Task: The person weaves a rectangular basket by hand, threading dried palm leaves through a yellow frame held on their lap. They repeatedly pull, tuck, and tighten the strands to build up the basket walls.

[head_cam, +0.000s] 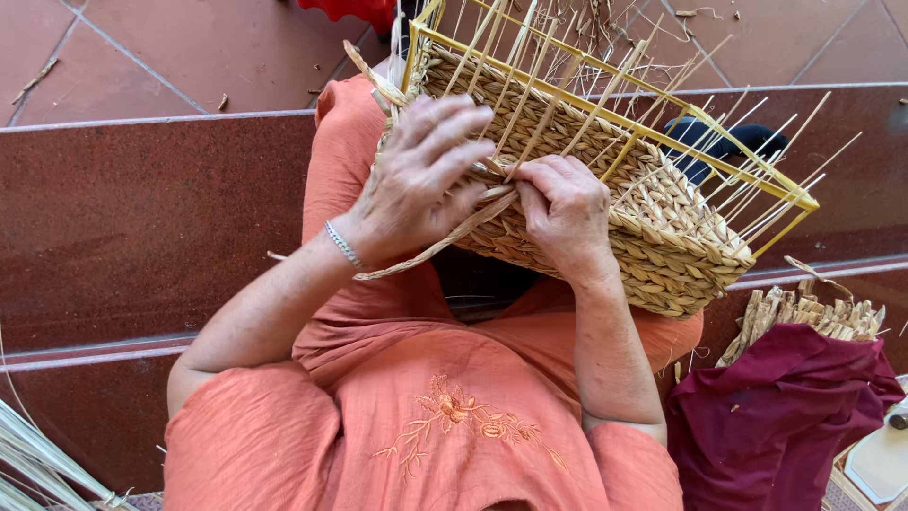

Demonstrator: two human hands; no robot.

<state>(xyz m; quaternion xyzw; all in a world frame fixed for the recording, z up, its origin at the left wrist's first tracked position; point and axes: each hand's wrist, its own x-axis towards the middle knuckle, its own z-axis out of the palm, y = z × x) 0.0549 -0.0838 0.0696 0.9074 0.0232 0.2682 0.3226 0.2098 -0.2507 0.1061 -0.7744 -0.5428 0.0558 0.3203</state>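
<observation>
A half-woven straw basket [653, 227] on a yellow wire frame [700, 118] rests on my lap, with thin upright stakes sticking out past the rim. My left hand [421, 175], a silver bracelet on its wrist, lies spread over the woven side with fingers pressing the weave. My right hand [563, 213] pinches a flat straw strand [435, 244] where it enters the weave. The loose end of that strand trails down to the left under my left wrist.
I sit on a dark red stone step [123, 227] in an orange dress [426, 416]. A maroon cloth [776, 416] holding a bundle of straw [813, 317] lies at the right. Loose straw stalks [38, 464] lie at the lower left. Red floor tiles [189, 47] lie beyond.
</observation>
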